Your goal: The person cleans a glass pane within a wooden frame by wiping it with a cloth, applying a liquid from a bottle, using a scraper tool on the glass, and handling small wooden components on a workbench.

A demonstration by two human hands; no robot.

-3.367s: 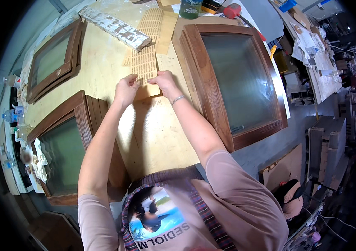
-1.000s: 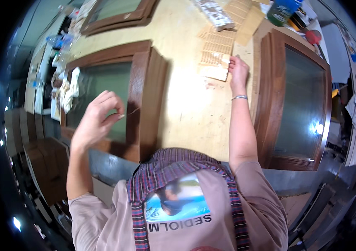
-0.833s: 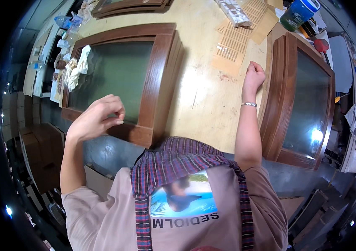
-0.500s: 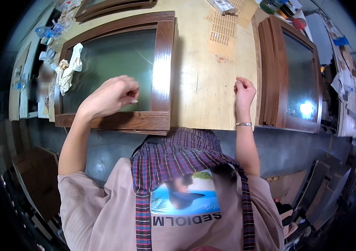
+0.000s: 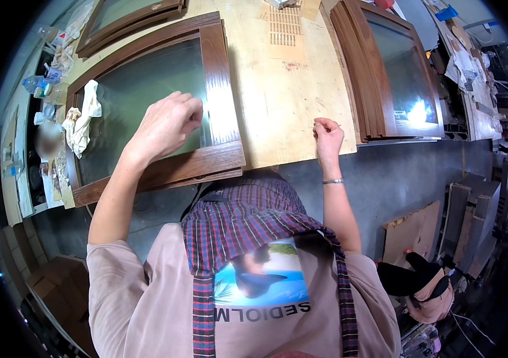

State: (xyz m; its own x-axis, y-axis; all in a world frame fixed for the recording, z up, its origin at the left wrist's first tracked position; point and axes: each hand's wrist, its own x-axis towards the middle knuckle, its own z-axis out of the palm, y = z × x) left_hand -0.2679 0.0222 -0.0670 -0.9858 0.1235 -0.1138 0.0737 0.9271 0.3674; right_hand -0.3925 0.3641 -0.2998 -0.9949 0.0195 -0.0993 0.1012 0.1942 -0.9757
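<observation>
My left hand [image 5: 171,126] over glass of brown wooden door [image 5: 218,89], left of frame – fingers curled in, tips hidden; cannot tell if anything small inside or if it touches glass. White cloth [image 5: 90,101] along that door's left side. My right hand [image 5: 328,140] above worktop [image 5: 272,113] near its front edge, right of centre – fingers bent, tips narrow together; cannot tell if anything pinched. Perforated tan paper [image 5: 285,40] at top centre, well apart from both hands. Second glazed door [image 5: 379,77] upper right.
</observation>
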